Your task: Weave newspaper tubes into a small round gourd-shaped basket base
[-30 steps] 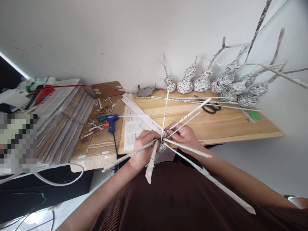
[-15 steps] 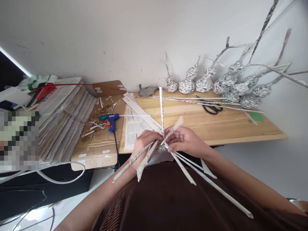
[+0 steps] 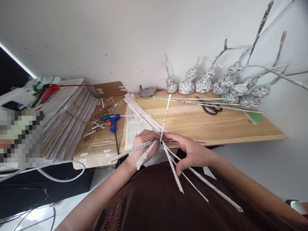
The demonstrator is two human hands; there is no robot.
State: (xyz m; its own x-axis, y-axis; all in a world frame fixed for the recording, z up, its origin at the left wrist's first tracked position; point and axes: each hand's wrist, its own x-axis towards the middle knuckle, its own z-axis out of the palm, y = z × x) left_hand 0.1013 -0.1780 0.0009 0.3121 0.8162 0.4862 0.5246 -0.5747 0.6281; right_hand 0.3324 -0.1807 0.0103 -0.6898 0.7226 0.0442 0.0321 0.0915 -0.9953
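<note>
My left hand (image 3: 143, 146) is closed around a small woven newspaper piece (image 3: 160, 148) just off the front edge of the table. Rolled paper tubes (image 3: 173, 171) fan out from it: some lean left over my left hand, others point down to the right across the brown garment. One thin tube (image 3: 165, 117) stands up from the middle. My right hand (image 3: 190, 150) is on the right, thumb spread well away from the fingers, fingertips at the centre of the weave. Another tube (image 3: 201, 141) sticks out behind that hand. The weave is mostly hidden by my fingers.
A blue glue gun (image 3: 113, 121) lies on stained cardboard (image 3: 96, 158) among paper scraps, beside a tall stack of newspaper (image 3: 72, 122). Black scissors (image 3: 210, 107) and long paper tubes (image 3: 183, 101) lie across the wooden table (image 3: 231, 128). Several woven gourd shapes (image 3: 186, 85) stand along the wall.
My right hand has opened its thumb away from the fingers and dropped slightly. A short tube by its fingers no longer points up there. The upright tube now leans right, and the lower tubes have shifted.
</note>
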